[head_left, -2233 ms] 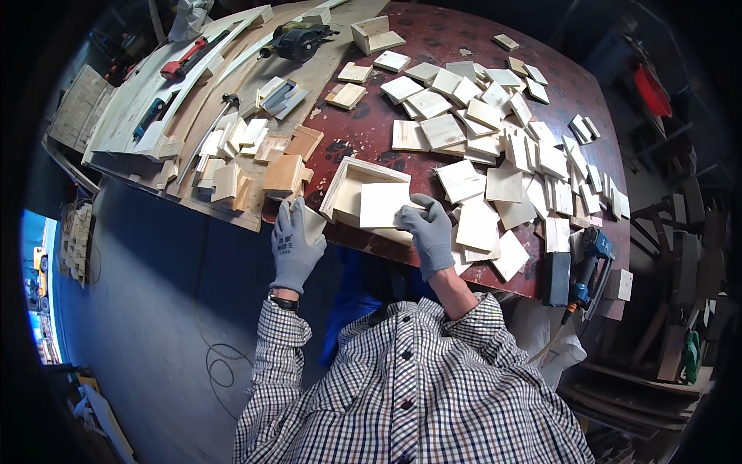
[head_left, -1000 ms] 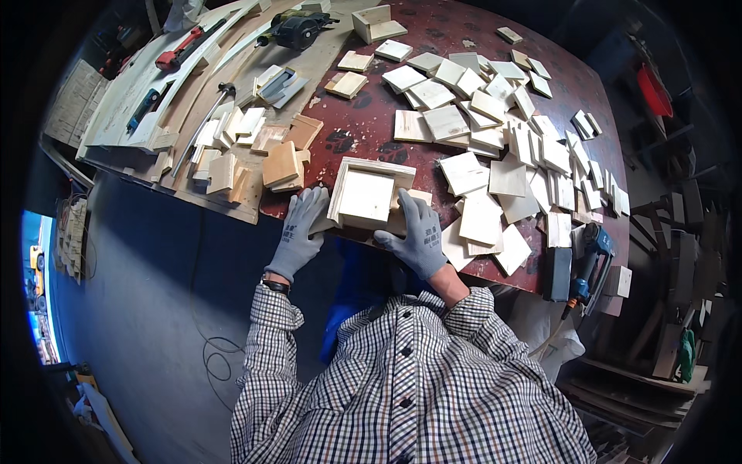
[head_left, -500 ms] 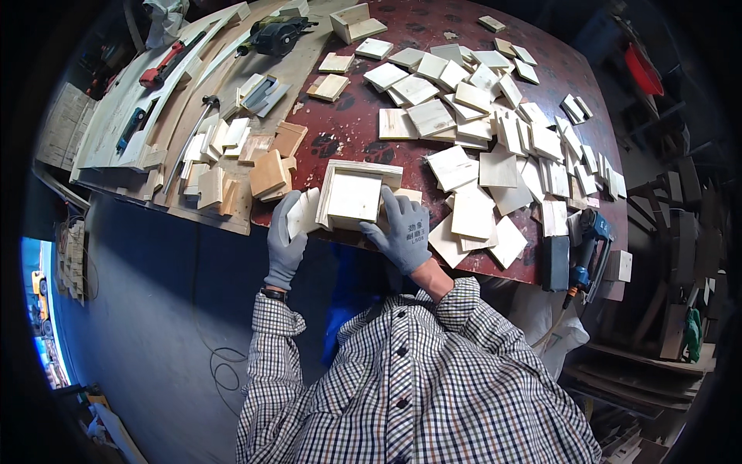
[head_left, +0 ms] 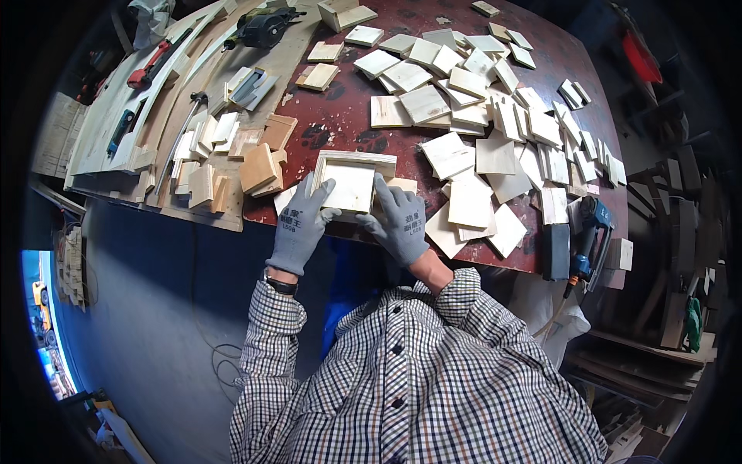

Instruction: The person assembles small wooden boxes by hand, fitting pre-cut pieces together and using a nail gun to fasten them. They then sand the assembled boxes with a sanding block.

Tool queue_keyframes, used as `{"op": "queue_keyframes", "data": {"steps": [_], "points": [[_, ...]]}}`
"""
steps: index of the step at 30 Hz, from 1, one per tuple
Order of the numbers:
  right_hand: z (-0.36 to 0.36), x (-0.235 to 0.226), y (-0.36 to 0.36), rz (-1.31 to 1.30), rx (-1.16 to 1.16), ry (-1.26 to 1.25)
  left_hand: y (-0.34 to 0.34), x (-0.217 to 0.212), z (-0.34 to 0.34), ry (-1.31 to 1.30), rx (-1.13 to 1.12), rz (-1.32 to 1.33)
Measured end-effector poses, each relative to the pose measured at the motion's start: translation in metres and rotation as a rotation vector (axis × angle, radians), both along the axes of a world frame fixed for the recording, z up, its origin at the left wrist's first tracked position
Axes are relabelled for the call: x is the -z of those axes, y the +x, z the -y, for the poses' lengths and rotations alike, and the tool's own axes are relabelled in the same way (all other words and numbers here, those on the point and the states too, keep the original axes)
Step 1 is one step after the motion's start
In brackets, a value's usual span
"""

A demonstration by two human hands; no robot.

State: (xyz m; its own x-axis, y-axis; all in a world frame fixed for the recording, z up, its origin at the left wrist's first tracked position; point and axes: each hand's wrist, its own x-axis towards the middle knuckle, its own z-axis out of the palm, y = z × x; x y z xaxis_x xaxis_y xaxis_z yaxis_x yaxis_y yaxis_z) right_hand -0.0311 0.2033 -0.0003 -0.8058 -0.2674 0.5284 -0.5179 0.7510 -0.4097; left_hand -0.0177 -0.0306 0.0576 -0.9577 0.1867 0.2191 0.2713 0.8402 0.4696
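A pale square wooden board (head_left: 348,188) sits inside the raised edges of a shallow wooden frame (head_left: 363,158) at the table's near edge. My left hand (head_left: 304,228), in a grey glove, grips the board's left side, its thumb at the near corner. Opposite it, my right hand (head_left: 399,224), gloved too, presses fingers and thumb along the right side. Parts of the board's edges are hidden by the fingers. Another pale wooden piece (head_left: 284,203) lies partly behind my left hand.
Many square boards (head_left: 473,205) are heaped across the red tabletop (head_left: 340,116). Wooden blocks (head_left: 261,168) and a hammer (head_left: 199,98) lie to the left, with a black power tool (head_left: 267,27) farther back. A blue air tool (head_left: 591,232) hangs at the right edge.
My left hand has let go of the pale wooden piece at the left and moved right onto the board in the frame. My right hand stays at the board's right side.
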Motion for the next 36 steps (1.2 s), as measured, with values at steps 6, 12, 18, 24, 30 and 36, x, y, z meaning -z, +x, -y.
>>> {"op": "queue_keyframes", "data": {"steps": [6,12,18,24,30,36], "points": [[0.002,-0.003,0.004,0.082,0.026,0.043,0.003,-0.003,-0.009,0.052,-0.041,0.033],[0.001,-0.004,0.006,0.107,0.018,0.039,0.004,-0.015,-0.01,-0.048,0.038,-0.046],[0.003,-0.003,0.003,0.142,0.011,-0.004,0.002,-0.005,-0.004,-0.024,0.038,-0.031],[0.002,-0.013,0.006,0.137,0.021,0.006,0.0,-0.003,-0.003,0.009,0.049,-0.021],[0.0,-0.024,0.01,0.217,0.0,0.042,0.01,-0.004,-0.012,-0.028,-0.008,0.011],[0.0,-0.024,0.011,0.234,-0.004,0.044,0.01,-0.008,-0.011,0.008,-0.02,0.127]]}}
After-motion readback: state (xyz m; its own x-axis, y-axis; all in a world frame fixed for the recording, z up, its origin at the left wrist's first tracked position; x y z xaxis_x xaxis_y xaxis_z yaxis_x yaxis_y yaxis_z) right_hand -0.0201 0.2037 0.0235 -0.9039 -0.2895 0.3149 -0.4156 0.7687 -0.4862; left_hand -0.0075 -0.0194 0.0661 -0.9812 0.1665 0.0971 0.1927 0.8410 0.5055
